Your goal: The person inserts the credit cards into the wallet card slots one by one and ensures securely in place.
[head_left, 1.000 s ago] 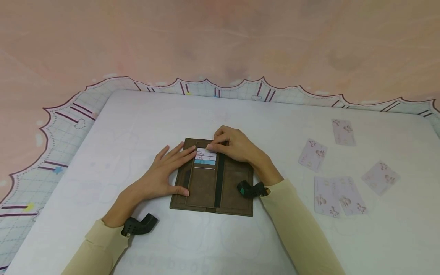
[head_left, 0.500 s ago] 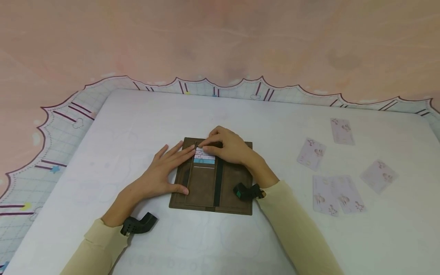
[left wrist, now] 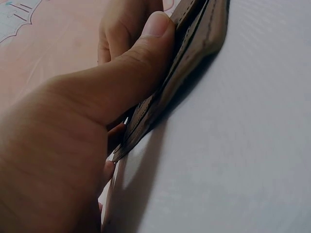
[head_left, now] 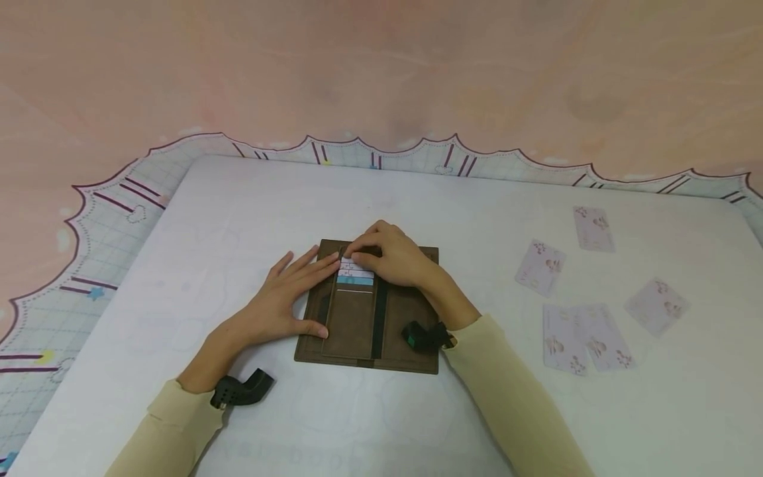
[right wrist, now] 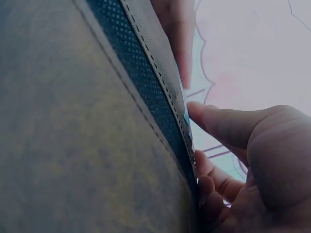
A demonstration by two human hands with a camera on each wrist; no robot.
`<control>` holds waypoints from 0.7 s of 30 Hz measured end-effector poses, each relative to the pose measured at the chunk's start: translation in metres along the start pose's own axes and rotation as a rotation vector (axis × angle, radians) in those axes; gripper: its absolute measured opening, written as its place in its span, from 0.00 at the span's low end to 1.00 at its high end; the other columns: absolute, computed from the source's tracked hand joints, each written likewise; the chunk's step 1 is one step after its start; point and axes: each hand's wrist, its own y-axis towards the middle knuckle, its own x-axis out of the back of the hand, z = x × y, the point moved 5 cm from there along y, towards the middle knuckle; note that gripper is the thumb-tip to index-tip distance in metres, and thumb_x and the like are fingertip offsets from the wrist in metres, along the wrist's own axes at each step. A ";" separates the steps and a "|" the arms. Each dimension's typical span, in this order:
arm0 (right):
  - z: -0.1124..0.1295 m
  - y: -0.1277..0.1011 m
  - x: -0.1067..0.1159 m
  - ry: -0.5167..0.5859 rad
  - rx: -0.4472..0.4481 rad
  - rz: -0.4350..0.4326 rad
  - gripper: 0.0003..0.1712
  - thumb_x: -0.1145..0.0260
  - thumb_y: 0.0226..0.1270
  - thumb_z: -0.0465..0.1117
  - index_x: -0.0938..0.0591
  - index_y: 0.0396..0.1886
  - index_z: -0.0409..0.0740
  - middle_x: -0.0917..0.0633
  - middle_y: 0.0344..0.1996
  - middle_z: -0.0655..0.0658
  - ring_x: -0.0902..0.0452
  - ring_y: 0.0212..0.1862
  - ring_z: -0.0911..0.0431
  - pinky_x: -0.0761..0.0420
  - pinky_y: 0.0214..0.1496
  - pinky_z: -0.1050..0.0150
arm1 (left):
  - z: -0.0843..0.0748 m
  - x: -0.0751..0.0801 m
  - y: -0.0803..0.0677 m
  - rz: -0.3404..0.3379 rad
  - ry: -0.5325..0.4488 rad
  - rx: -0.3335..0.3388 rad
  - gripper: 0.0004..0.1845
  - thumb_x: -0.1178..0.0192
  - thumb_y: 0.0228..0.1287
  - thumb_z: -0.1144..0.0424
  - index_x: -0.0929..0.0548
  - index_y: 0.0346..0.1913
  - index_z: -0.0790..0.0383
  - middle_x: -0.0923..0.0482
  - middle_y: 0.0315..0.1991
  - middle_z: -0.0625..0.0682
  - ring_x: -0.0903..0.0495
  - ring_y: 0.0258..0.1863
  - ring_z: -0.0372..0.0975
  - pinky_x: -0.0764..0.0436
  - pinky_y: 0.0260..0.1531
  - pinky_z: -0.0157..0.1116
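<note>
A brown wallet (head_left: 352, 324) lies spread flat on the white table, with several white and blue cards (head_left: 356, 273) showing in stacked slots of its left half. My left hand (head_left: 280, 305) rests on the wallet's left side, fingers spread and thumb near the lower left edge; the left wrist view shows that thumb (left wrist: 155, 39) pressing on the stitched edge. At the upper slots, my right hand (head_left: 396, 255) has thumb and index fingertips together at the top card's upper edge, pinching it. Its thumb (right wrist: 218, 121) touches the slot edge in the right wrist view. The fingers hide part of this card.
Several pale patterned cards lie on the table to the right, among them a far card (head_left: 594, 229), a tilted card (head_left: 658, 307) and an overlapping pair (head_left: 566, 341). A dark band (head_left: 379, 318) runs down the wallet's middle. The table has a scalloped cloth border (head_left: 411, 158) behind.
My right hand has shifted slightly left along the top edge of the cards, its index fingertip now nearer the left hand's fingers. The left hand stays in place on the wallet.
</note>
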 end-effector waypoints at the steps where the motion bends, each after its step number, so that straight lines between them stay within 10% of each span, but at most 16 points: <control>1: 0.001 0.000 0.000 -0.006 -0.001 0.000 0.12 0.39 0.70 0.43 0.14 0.47 0.49 0.23 0.45 0.47 0.31 0.48 0.55 0.30 0.50 0.58 | 0.000 0.000 0.000 0.000 0.000 -0.001 0.56 0.27 0.42 0.41 0.43 0.74 0.55 0.44 0.73 0.52 0.57 0.74 0.51 0.64 0.67 0.56; 14: 0.007 0.003 -0.003 0.028 0.005 -0.019 0.09 0.39 0.70 0.43 0.14 0.43 0.50 0.22 0.46 0.48 0.31 0.50 0.55 0.31 0.53 0.57 | 0.000 0.004 0.000 -0.009 -0.006 0.000 0.56 0.27 0.42 0.41 0.42 0.74 0.55 0.45 0.73 0.53 0.57 0.74 0.52 0.63 0.67 0.58; 21: -0.004 -0.020 0.042 0.093 -0.124 -0.126 0.12 0.41 0.72 0.43 0.17 0.49 0.46 0.20 0.47 0.48 0.25 0.46 0.55 0.24 0.45 0.58 | -0.001 0.001 0.000 0.000 0.000 0.010 0.57 0.27 0.41 0.39 0.42 0.74 0.54 0.45 0.74 0.52 0.57 0.74 0.51 0.63 0.67 0.58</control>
